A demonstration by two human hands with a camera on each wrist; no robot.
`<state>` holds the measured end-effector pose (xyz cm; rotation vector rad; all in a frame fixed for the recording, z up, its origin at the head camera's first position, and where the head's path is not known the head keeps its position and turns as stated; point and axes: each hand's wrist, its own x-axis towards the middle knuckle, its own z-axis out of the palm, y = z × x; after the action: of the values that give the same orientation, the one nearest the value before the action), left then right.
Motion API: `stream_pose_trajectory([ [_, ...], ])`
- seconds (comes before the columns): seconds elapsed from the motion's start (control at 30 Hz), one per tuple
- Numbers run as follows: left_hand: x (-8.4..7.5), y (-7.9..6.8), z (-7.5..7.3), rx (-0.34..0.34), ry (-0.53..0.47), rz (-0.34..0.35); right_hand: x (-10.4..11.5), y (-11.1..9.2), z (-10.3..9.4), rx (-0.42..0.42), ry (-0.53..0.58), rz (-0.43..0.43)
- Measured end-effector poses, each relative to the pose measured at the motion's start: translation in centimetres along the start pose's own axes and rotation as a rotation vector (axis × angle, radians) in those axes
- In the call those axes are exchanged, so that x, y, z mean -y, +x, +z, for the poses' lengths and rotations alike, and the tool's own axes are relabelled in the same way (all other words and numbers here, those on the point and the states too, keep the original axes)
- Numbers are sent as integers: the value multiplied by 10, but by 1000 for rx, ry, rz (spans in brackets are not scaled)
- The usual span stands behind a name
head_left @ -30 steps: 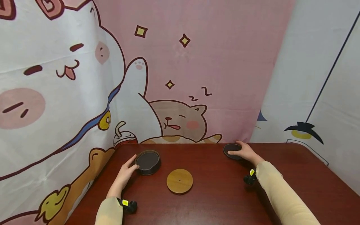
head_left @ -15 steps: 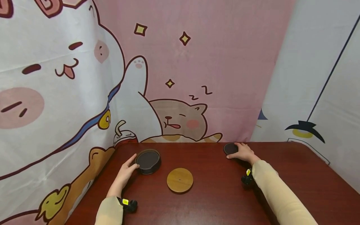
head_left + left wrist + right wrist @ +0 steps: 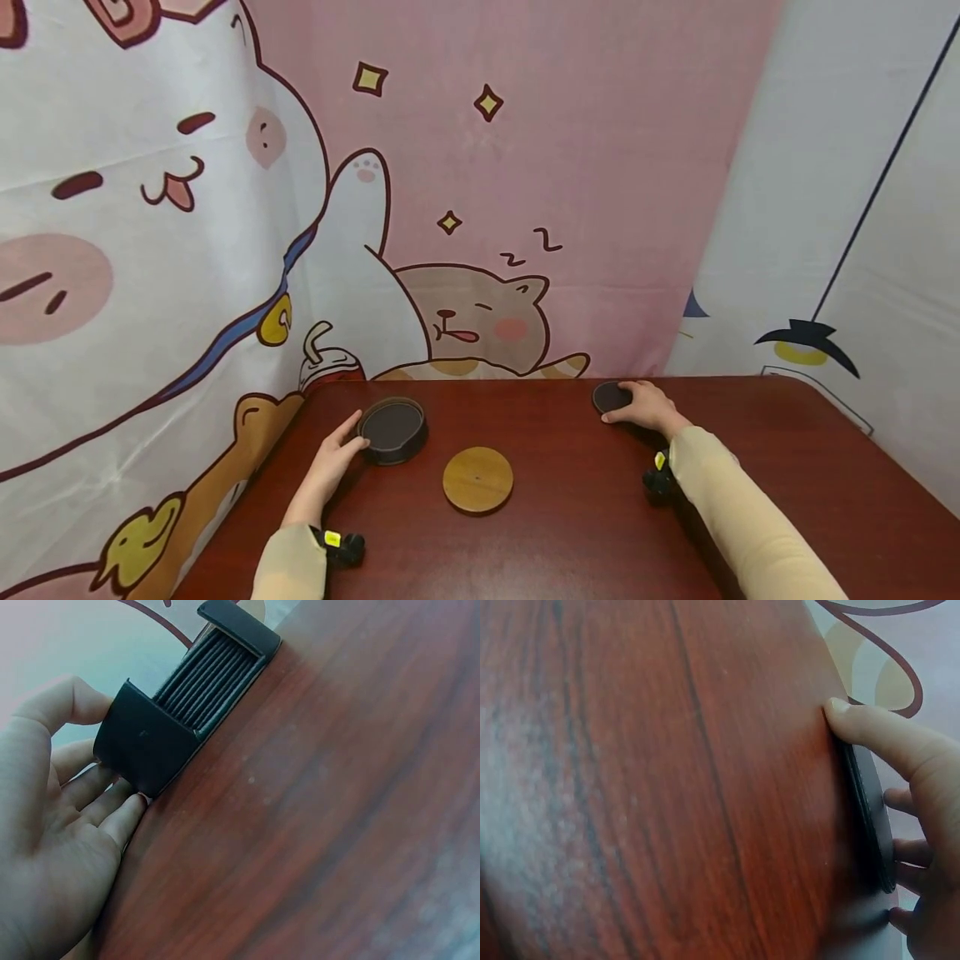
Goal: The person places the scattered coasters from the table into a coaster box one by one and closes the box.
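Note:
At the left of the table, in the head view, a round black coaster holder (image 3: 392,430) contains a stack of black coasters (image 3: 212,681), visible through the cut-out in its wall. My left hand (image 3: 334,459) grips the holder's left side, thumb and fingers curled against its wall. Near the table's back edge, at the right, is a single round black coaster (image 3: 611,398). My right hand (image 3: 647,407) holds this coaster by its rim, the thumb at the near edge and the fingers round the far side, as the right wrist view shows. The palm hides part of it.
A round wooden disc (image 3: 477,480) with a small centre mark lies between the hands on the dark red-brown table (image 3: 540,533). Behind the table hangs a cartoon-printed cloth (image 3: 600,167). Each wrist carries a small black camera (image 3: 660,480).
My right thumb has shifted from on top of the single coaster to its near rim, and the right hand has moved slightly left. The left hand stays on the holder.

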<state>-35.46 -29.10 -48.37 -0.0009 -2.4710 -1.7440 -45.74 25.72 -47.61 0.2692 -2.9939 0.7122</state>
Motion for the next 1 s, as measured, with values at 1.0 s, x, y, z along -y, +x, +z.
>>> stream_pose_trajectory([
  [1.0, -5, -5, -1, 20, -31, 0, 10, 0, -82, -52, 120, -253],
])
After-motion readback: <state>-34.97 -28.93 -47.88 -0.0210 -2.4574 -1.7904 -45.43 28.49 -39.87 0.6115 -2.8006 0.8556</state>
